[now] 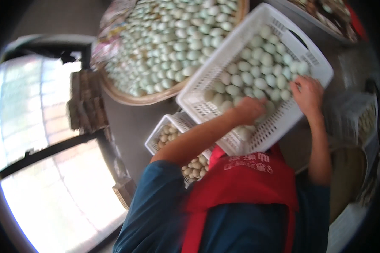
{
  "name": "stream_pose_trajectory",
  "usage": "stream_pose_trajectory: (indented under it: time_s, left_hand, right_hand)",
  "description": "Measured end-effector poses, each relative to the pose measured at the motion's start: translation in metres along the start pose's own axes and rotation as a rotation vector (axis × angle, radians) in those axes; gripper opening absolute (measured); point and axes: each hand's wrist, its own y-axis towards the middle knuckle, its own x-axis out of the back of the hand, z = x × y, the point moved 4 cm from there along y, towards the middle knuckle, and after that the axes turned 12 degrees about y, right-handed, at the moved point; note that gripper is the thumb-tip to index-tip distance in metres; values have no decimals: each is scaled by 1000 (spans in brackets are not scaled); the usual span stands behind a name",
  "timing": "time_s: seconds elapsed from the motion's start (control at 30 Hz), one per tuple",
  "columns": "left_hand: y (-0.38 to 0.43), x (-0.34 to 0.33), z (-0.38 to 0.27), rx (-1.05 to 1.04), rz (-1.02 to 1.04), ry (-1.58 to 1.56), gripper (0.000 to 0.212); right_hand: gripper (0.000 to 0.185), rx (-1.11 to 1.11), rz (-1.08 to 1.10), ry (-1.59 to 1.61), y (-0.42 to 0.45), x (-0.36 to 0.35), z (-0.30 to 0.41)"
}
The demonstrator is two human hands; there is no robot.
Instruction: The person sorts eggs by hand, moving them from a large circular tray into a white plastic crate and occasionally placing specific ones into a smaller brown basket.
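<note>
A white plastic basket (pixel 193 98) with slotted walls lies before me, its floor largely covered with pale green and whitish eggs (pixel 255 71). My left hand (pixel 250 110) reaches across the near part of the basket, over the eggs. It is blurred, and its curled fingers hide whatever is beneath them. At the basket's right side, my right hand (pixel 308 93) is bent down against the outermost eggs. Whether it grips one is hidden.
A large round shallow basket (pixel 145 99) heaped with pale eggs stands beyond, on the left. Under my left arm, a smaller white crate (pixel 152 142) holds brownish eggs (pixel 194 169). More containers stand at right. A bright window (pixel 41 117) is at far left.
</note>
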Motion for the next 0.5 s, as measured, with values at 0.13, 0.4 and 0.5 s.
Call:
stream_pose_trajectory:
  time_s: [0.13, 0.4, 0.5]
  left_hand:
    - [13, -10, -11, -108, 268, 120, 27]
    - [16, -35, -13, 92, 383, 96, 39]
    - [16, -26, -15, 59, 411, 113, 42]
  right_hand:
    - [19, 20, -3, 23, -4, -4, -9]
    - [22, -71, 93, -21, -2, -10, -13]
    - [23, -72, 81, 9, -4, -5, -11]
